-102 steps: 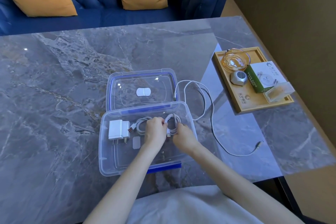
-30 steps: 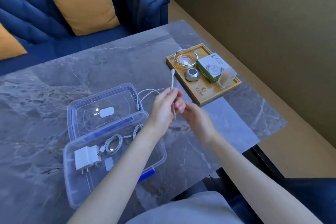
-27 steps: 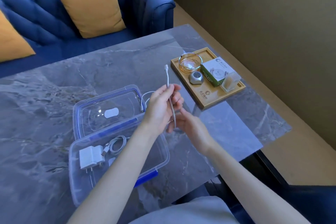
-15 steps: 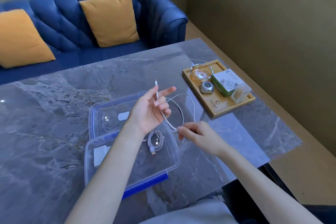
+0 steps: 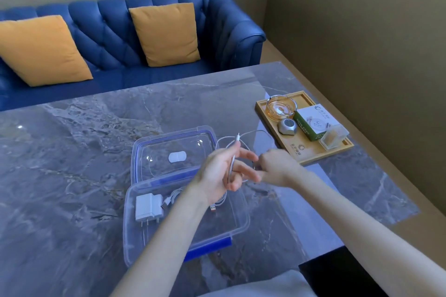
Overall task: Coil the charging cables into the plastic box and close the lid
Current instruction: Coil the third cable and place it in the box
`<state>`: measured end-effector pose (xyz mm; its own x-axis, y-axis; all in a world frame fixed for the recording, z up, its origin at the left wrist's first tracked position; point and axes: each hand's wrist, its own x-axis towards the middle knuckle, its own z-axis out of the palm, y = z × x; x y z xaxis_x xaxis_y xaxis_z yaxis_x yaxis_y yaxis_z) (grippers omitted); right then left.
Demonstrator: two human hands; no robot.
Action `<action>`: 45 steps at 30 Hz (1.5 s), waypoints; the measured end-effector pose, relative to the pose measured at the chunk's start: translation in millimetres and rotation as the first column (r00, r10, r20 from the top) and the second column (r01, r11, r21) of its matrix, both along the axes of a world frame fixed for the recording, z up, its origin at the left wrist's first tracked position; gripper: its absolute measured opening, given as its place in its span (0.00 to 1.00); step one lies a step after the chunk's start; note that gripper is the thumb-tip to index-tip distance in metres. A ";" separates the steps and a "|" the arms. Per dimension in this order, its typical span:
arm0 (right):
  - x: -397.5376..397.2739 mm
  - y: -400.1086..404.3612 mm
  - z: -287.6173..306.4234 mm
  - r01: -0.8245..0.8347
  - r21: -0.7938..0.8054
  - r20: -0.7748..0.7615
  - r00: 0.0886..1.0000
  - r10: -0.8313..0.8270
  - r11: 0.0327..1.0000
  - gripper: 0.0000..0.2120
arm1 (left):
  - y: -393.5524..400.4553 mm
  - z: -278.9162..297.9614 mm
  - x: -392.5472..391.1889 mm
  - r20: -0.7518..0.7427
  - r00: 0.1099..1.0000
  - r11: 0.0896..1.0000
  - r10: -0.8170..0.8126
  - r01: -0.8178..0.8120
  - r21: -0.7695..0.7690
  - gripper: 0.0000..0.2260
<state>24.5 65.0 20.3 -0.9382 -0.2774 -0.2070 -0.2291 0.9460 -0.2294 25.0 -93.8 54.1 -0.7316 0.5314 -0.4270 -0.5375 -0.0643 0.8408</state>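
A clear plastic box (image 5: 237, 222) with blue trim stands open on the marble table, its lid (image 5: 173, 152) lying flat behind it. Inside are a white charger plug (image 5: 147, 207) and a coiled white cable (image 5: 172, 198), partly hidden by my left forearm. My left hand (image 5: 222, 171) is raised above the box with the thumb pinning a second white cable (image 5: 248, 134), whose plug end sticks up past the fingers. My right hand (image 5: 277, 167) grips the same cable beside the left fingers, looping it round them.
A wooden tray (image 5: 295, 152) at the right holds a glass ashtray (image 5: 281, 108), a small grey device (image 5: 287, 126), a green and white box (image 5: 313, 123) and a clear toothpick case (image 5: 334, 137). A blue sofa (image 5: 115, 38) with orange cushions stands beyond the table's far edge.
Both hands left the coiled cable in the box and lifted the loose cable. Since half a second ago my right hand has risen to the left fingers, drawing the loop tighter.
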 end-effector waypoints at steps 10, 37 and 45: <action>-14.6 -17.0 39.6 0.196 -0.413 0.151 0.978 -0.145 0.890 0.11 | 11.8 -30.0 4.7 -0.002 0.995 0.986 0.104 -0.103 -0.128 0.23; -13.2 3.3 1.6 0.044 -0.166 0.112 0.993 -0.025 0.985 0.19 | -12.5 -3.2 -0.2 -0.034 0.980 0.975 -0.197 0.192 -0.109 0.21; -8.8 -20.5 30.2 0.085 -0.511 0.004 0.995 -0.096 0.856 0.11 | 6.3 -26.6 -6.9 -0.019 0.971 0.965 0.240 -0.240 -0.107 0.17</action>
